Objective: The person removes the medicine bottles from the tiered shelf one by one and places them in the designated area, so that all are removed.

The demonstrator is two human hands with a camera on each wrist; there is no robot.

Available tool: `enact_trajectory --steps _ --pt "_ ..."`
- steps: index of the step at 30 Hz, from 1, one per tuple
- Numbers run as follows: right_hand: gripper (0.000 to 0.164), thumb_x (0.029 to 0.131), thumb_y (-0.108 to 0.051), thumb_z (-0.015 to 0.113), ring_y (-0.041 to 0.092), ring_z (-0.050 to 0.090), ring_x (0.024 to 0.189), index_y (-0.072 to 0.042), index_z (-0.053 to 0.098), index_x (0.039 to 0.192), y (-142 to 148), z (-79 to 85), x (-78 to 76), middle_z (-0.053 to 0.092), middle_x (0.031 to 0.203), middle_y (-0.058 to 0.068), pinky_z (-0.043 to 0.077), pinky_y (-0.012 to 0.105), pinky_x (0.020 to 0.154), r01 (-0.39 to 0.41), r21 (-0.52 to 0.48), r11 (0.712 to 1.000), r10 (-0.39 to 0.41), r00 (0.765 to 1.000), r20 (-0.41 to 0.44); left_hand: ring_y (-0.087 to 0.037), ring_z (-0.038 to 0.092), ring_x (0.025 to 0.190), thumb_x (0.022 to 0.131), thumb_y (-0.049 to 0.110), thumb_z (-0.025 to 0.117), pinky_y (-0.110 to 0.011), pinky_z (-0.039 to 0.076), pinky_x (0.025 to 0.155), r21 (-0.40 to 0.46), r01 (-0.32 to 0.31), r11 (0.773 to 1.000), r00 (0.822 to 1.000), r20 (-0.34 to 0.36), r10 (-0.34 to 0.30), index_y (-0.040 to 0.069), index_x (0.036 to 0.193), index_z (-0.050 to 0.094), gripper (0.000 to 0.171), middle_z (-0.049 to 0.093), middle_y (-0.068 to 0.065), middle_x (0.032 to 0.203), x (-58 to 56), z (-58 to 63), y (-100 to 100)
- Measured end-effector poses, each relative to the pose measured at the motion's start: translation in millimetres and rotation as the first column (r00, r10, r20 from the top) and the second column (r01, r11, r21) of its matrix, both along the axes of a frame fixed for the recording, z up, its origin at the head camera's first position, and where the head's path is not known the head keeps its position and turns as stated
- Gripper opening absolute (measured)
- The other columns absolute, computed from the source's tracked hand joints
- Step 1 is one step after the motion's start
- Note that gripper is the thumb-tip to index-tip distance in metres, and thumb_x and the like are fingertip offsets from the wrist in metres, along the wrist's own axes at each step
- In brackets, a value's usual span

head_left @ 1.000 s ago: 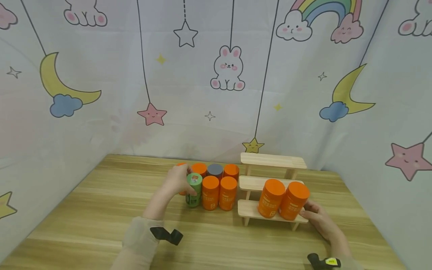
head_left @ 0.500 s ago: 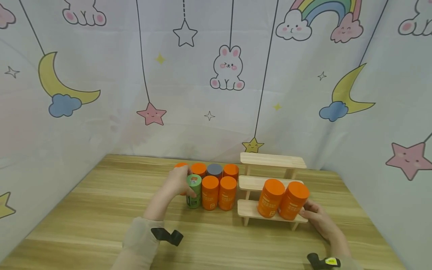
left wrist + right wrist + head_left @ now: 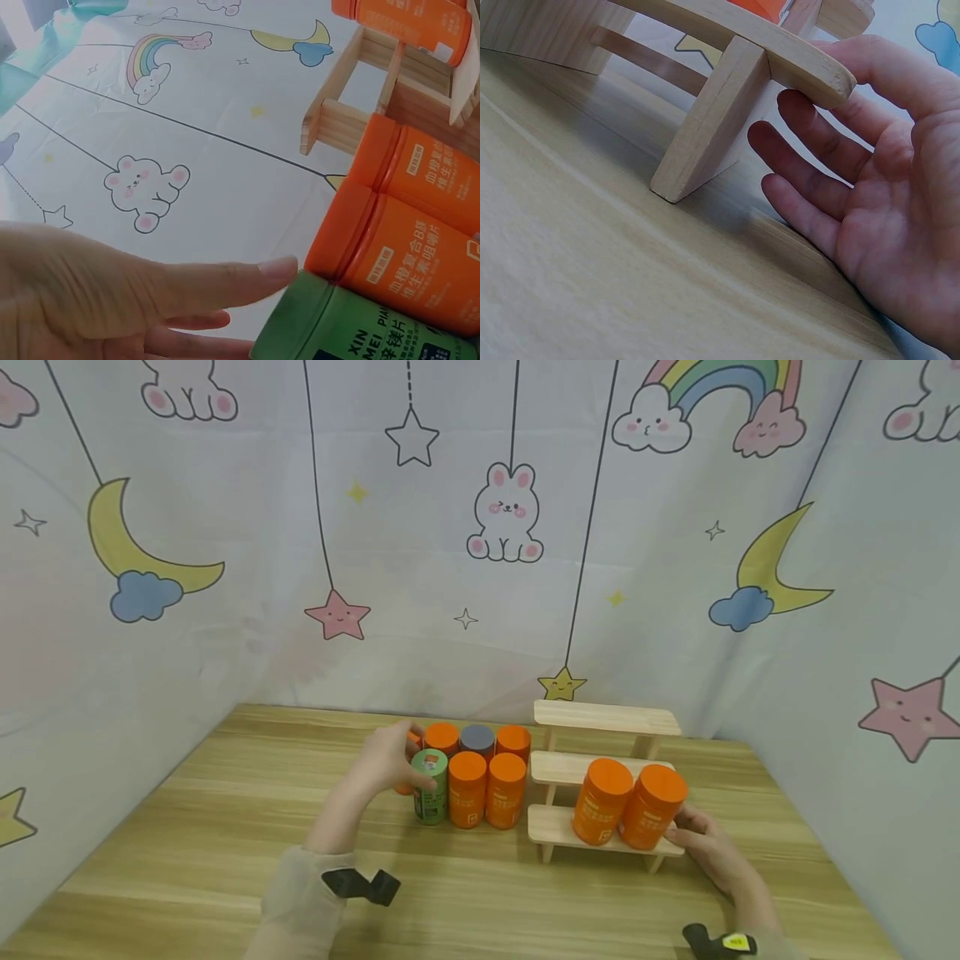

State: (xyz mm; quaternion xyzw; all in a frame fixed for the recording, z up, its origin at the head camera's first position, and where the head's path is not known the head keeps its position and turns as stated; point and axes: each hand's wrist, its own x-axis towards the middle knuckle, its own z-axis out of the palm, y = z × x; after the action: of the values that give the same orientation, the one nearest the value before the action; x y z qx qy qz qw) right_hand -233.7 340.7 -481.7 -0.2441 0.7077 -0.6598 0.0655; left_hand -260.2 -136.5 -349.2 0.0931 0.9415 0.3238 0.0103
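Observation:
In the head view my left hand [image 3: 384,760] is beside a green jar [image 3: 431,797] standing at the front left of a group of jars. Its thumb is stretched out at the jar's lid, and the left wrist view shows the fingers straight behind it; whether they touch is unclear. Orange jars [image 3: 467,793] stand right next to the green one. My right hand [image 3: 712,852] is at the right end of a three-tier wooden shelf [image 3: 555,833]. In the right wrist view it holds the lowest plank's end, one digit above, others curled below.
Two orange jars [image 3: 602,806] lean slightly on the lowest tier. Behind the front jars stand several more, one with a grey lid [image 3: 477,739]. A printed fabric backdrop [image 3: 420,543] rises behind the wooden table [image 3: 225,835].
My left hand has shifted a little left, its fingers spreading away from the green jar. That jar sits slightly nearer than a second ago. My right hand has stayed at the shelf.

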Motion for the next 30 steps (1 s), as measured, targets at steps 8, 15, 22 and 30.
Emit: enact_trajectory --steps 8,15,22,30 --pt "0.048 0.095 0.004 0.042 -0.011 0.046 0.122 -0.025 0.061 0.128 -0.3 0.0 0.5 0.056 0.132 -0.023 0.038 0.009 0.096 0.004 -0.006 1.000 -0.004 1.000 -0.002 -0.035 0.061 0.117 0.081 0.029 0.081 -0.049 0.052 0.095 0.108 0.040 0.993 0.987 -0.160 -0.022 0.003 0.132 0.053 0.064 0.064 -0.017 0.127 5.7 6.2 10.6" --pt "0.049 0.094 0.005 0.043 -0.013 0.044 0.122 -0.027 0.062 0.127 -0.6 1.0 1.1 0.057 0.131 -0.022 0.035 0.007 0.096 0.016 -0.004 1.000 -0.016 1.000 -0.001 -0.031 0.062 0.115 0.084 0.022 0.078 -0.048 0.050 0.099 0.216 0.202 0.955 0.883 -0.463 -0.082 0.001 0.122 0.061 0.047 0.068 -0.014 0.120 9.2 0.9 43.6" --pt "0.048 0.094 0.005 0.042 -0.010 0.045 0.123 -0.023 0.061 0.129 -0.7 0.5 -0.1 0.056 0.132 -0.021 0.036 0.008 0.096 0.001 0.000 1.000 -0.001 1.000 -0.016 -0.031 0.065 0.108 0.086 0.017 0.075 -0.050 0.053 0.090 0.360 0.327 0.874 0.833 -0.547 -0.086 0.002 0.121 0.061 0.040 0.070 -0.014 0.115 13.9 -11.2 73.2" --pt "0.048 0.095 0.004 0.042 -0.010 0.045 0.122 -0.023 0.061 0.129 -0.8 0.5 0.7 0.057 0.131 -0.022 0.036 0.008 0.096 -0.002 -0.004 1.000 0.002 1.000 -0.005 -0.029 0.065 0.112 0.090 0.012 0.070 -0.051 0.052 0.094 0.592 0.351 0.725 0.888 -0.455 -0.059 0.006 0.131 0.056 0.043 0.068 -0.014 0.121 9.8 -19.5 94.2"
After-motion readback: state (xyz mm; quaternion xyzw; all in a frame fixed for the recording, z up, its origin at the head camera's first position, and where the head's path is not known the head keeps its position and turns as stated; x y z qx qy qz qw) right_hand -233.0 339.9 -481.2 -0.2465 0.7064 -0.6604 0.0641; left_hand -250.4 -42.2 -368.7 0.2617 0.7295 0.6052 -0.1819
